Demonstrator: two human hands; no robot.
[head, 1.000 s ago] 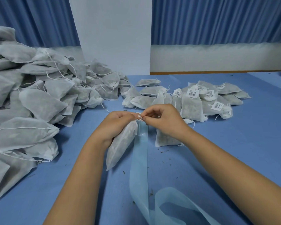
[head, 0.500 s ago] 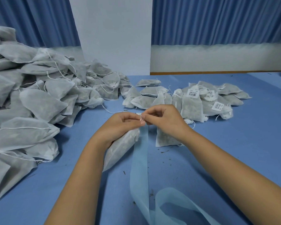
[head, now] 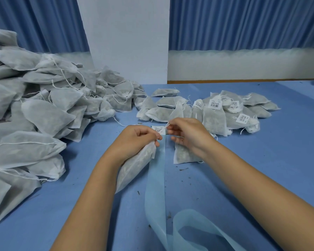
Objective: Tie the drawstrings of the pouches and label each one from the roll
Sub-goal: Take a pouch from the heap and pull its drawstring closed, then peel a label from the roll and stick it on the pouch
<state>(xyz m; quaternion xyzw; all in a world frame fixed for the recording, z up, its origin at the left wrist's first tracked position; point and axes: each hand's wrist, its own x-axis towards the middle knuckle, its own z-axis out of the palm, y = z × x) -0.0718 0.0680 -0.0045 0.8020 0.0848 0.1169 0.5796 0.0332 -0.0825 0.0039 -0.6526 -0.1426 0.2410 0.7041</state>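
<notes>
The pouch in work sits mid-bench in front of the person. Its long axis runs on a slant, with the closed bottom pointing near-left and the gathered neck pointing far-right. I cannot tell whether its bottom end rests on the bench or hangs just above it.

The left hand covers the neck end, and its grip is closed round the pouch with the fingers curled over the top. A thin white drawstring crosses the small gap from the neck to the right hand. That grip is narrow: thumb and forefinger pinch the string while the other fingers spread loosely below. The hands are close but apart.

A pale blue backing strip runs straight away from the person just right of the pouch and curls into a loop at the near edge of the view. At its far end lies a white barcode label, just behind the left fingertips. A second pouch lies flat under the right wrist, just beside the strip.

A tall heap of unlabelled pouches crowds the left side of the bench, and its nearest bags lie near the left forearm. A lower cluster of labelled pouches sits beyond the right hand.

Bare blue surface opens to the right of the right forearm. There is more of it at the near left, between the heap and the left arm. The far edge meets a white pillar and blue curtains.
</notes>
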